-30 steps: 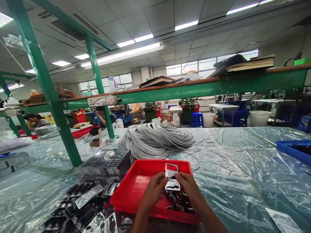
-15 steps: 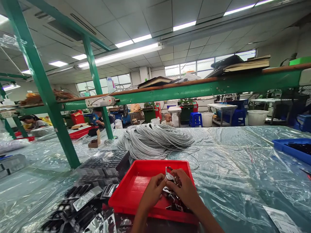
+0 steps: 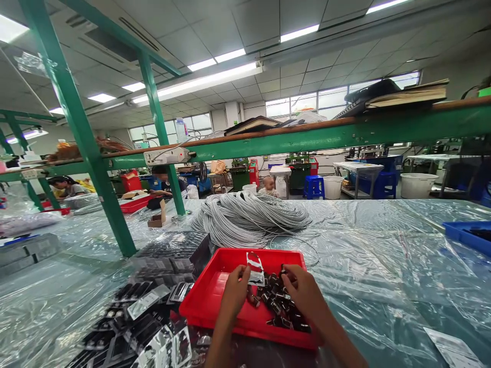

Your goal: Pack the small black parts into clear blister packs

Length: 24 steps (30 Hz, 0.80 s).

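Note:
My left hand (image 3: 233, 294) pinches a small clear-and-silver plastic bag (image 3: 255, 268) by its left edge, holding it up over the red tray (image 3: 209, 289). To its right, my right hand (image 3: 305, 290) is closed with thumb and fingers together at a small dark piece (image 3: 283, 271), mostly covered by the fingertips. Below both hands, a loose heap of small black and shiny metal parts (image 3: 276, 302) lies in the right half of the tray. Left of the tray, many flat black-and-silver packets (image 3: 141, 327) are piled on the table.
A big coil of grey cable (image 3: 245, 220) lies behind the tray. A green post (image 3: 82, 133) rises at left, and a green beam (image 3: 276, 145) crosses ahead. A blue tray (image 3: 466, 236) stands at far right; a loose packet (image 3: 452, 347) lies nearer. Other people sit in the background.
My hands were together at the bag; now they are apart. My right hand has moved off to the right of the bag, uncovering the metal parts. The view has shifted slightly.

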{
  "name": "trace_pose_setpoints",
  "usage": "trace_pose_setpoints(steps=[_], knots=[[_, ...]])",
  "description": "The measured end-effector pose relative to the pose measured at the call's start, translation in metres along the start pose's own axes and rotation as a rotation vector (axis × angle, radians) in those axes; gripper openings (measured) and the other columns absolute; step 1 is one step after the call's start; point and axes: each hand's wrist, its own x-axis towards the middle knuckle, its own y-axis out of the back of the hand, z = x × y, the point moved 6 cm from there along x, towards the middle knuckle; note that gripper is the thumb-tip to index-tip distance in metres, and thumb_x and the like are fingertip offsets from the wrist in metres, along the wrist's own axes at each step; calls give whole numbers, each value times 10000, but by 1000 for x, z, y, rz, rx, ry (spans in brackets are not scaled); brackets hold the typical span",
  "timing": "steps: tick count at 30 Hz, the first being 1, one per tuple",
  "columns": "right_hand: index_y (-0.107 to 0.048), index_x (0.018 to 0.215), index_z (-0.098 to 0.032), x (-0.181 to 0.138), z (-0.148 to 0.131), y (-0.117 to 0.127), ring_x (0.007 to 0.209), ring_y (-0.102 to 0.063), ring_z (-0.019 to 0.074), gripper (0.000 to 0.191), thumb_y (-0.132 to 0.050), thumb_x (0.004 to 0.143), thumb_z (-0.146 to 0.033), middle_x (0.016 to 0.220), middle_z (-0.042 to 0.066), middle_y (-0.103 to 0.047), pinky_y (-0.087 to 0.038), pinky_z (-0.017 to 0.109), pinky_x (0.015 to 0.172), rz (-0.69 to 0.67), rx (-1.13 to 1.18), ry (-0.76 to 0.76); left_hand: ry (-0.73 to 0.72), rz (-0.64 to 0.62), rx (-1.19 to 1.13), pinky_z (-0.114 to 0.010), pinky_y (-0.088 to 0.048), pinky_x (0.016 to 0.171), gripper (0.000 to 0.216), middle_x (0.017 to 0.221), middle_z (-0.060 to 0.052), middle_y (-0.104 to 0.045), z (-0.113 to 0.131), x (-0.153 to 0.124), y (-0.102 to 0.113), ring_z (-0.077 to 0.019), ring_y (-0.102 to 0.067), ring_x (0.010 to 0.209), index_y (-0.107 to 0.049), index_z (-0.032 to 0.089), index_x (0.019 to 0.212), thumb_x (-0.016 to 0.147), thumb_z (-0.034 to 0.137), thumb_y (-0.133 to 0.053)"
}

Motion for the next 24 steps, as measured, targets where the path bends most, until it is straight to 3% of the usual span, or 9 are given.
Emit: trace_pose_setpoints(steps=[2,4,6,8,10,13,19,21,24], knots=[[-699,1013,-181,-1,4,-4,872,-663,261,377,-630,800,-484,998,113,-719,-498,349,776,14,10,-69,16,-57,-49,-247,-415,477,436,644,43,-547,0,-2,-4,-126,-530,494,-567,223,798,751,656,-576],[-686,904,-181,-2,10,-19,702,-650,219,395,-591,816,-554,810,71,-711,-494,320,655,-124,153,-173,52,-151,-93,-237,-412,494,463,672,27,-584,-2,-5,-15,-131,-570,532,-597,199,874,746,644,-602],[-629,759,-194,-5,12,-31,507,-561,162,420,-530,848,-592,571,-7,-605,-425,271,502,-237,323,-242,93,-218,-111,-217,-374,487,491,685,12,-615,-5,-7,-24,-136,-608,548,-603,176,907,735,636,-625],[-556,677,-204,-4,11,-32,426,-473,125,421,-534,852,-587,480,-51,-508,-347,241,432,-216,405,-250,117,-237,-84,-203,-328,473,492,671,7,-632,-6,-9,-29,-142,-635,545,-592,167,858,730,641,-625],[-530,650,-204,-3,11,-29,401,-429,104,417,-571,838,-574,462,-64,-480,-309,228,410,-166,430,-253,95,-241,-44,-196,-294,459,469,648,13,-636,-4,-9,-30,-138,-641,526,-570,174,798,751,640,-600],[-566,655,-185,-5,8,-31,406,-429,93,427,-622,806,-580,495,-52,-509,-308,218,398,-198,595,-308,16,-266,-51,-189,-272,430,430,615,34,-617,6,-12,-34,-120,-614,483,-551,188,773,783,617,-581],[-598,707,-151,-21,0,-53,448,-448,63,406,-820,649,-486,594,-33,-548,-342,189,413,-378,1161,-657,-70,-245,-134,-182,-278,387,395,529,71,-542,17,-16,-37,-72,-484,364,-513,186,741,806,568,-590],[-597,710,-148,-23,-1,-55,440,-426,51,408,-826,650,-480,596,-39,-535,-330,180,405,-398,1190,-661,-59,-252,-112,-179,-267,383,378,526,69,-548,15,-14,-34,-77,-500,359,-507,186,743,821,549,-575],[-589,693,-160,-17,-1,-50,428,-421,64,429,-773,692,-548,577,-40,-525,-322,190,384,-343,1045,-520,-42,-272,-67,-181,-298,398,338,554,70,-561,14,-13,-30,-104,-576,403,-520,188,770,827,519,-560]])
